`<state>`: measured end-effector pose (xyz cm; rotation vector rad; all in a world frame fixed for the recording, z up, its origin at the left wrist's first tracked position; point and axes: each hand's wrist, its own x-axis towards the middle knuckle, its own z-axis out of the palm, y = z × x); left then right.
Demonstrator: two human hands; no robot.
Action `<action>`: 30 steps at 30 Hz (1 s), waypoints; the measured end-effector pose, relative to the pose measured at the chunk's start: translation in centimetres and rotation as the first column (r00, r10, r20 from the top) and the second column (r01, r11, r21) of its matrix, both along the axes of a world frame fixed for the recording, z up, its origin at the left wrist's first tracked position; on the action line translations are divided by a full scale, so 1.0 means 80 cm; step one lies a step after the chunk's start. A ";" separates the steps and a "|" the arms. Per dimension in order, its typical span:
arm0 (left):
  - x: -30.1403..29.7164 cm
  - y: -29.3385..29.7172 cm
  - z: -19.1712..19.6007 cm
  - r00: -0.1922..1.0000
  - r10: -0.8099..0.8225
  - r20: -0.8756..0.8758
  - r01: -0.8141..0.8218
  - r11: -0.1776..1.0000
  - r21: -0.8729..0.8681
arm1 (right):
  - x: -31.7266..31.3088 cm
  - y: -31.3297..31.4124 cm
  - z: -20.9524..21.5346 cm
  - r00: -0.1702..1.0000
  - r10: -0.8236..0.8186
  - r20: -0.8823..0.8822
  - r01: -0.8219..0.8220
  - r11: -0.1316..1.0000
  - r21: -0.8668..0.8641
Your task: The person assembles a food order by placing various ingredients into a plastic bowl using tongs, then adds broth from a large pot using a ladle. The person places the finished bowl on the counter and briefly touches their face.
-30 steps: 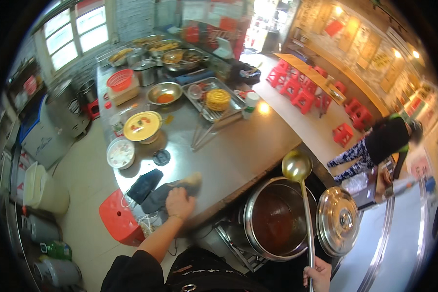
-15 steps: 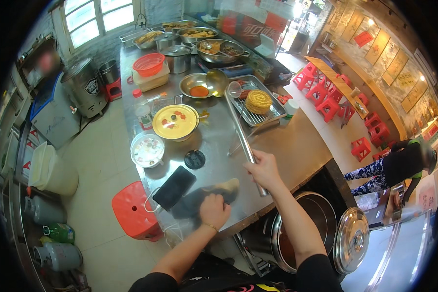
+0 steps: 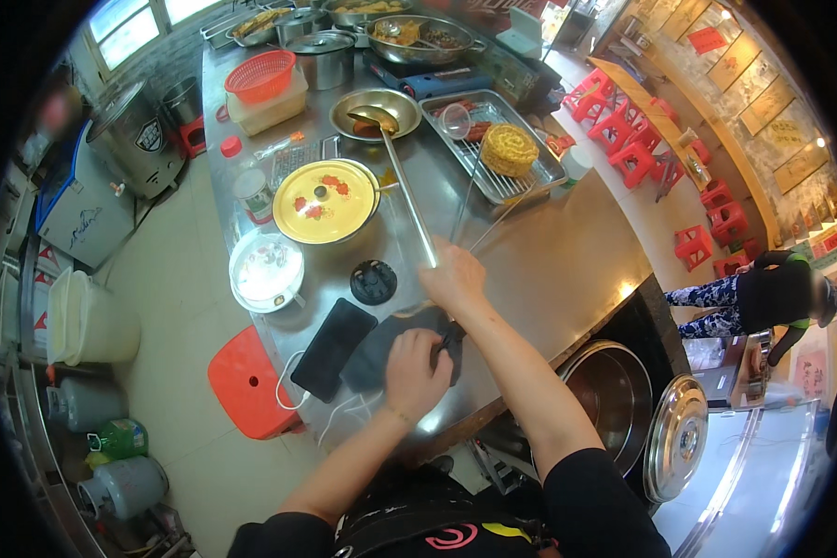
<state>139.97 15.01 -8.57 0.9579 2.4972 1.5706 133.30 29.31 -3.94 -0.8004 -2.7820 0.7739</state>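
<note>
My right hand [image 3: 456,279] is closed around the long metal handle of a ladle [image 3: 409,200]. The ladle's head reaches down into a shallow metal bowl [image 3: 403,113], where some reddish contents show beside it. Near the table's front edge, my left hand [image 3: 417,374] grips the bunched end of what looks like a dark grey plastic bag [image 3: 372,363] lying on the steel top. A black phone [image 3: 335,349] with a white cable lies just left of the bag. Beyond it sit a round black object [image 3: 374,282] and a yellow lidded pot [image 3: 321,219].
A wire-racked tray [image 3: 502,191] with a stack of yellow rounds [image 3: 509,151] stands right of the bowl. A white lidded container [image 3: 266,272] and red basket [image 3: 260,76] line the left side. A deep steel pot [image 3: 609,391] and its lid [image 3: 676,437] are at right; another person stands beyond.
My right hand has shifted left and upward, and the ladle's head has come down left into the metal bowl. My left hand has moved slightly, bunching the dark bag's right end.
</note>
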 end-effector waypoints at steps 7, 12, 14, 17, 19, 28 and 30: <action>0.020 -0.049 -0.026 0.975 -0.075 -0.211 0.009 0.954 -0.299 | 0.016 0.000 -0.047 0.998 0.057 0.020 -0.052 0.981 -0.186; 0.011 -0.018 -0.042 0.966 -0.039 -0.257 -0.035 0.961 -0.276 | 0.058 0.024 -0.059 0.999 0.029 -0.023 -0.034 0.965 -0.260; 0.009 -0.019 -0.045 0.957 -0.043 -0.285 -0.045 0.956 -0.292 | 0.095 0.038 -0.021 0.998 -0.065 0.018 0.067 0.924 -0.375; 0.007 -0.016 -0.044 0.945 -0.104 -0.312 0.005 0.953 -0.301 | 0.191 0.082 0.015 0.964 -0.261 0.048 0.261 0.902 -0.344; 0.002 -0.021 -0.052 0.944 -0.105 -0.312 -0.003 0.945 -0.327 | 0.266 0.122 0.022 0.919 -0.394 0.018 0.390 0.900 -0.194; -0.003 -0.015 -0.081 0.892 -0.102 -0.441 -0.092 0.913 -0.398 | 0.679 0.316 0.025 0.291 -0.956 -0.048 0.904 0.258 0.340; -0.002 -0.012 -0.079 0.894 -0.100 -0.436 -0.108 0.898 -0.427 | 0.747 0.341 0.017 0.190 -0.975 0.113 0.915 0.218 0.340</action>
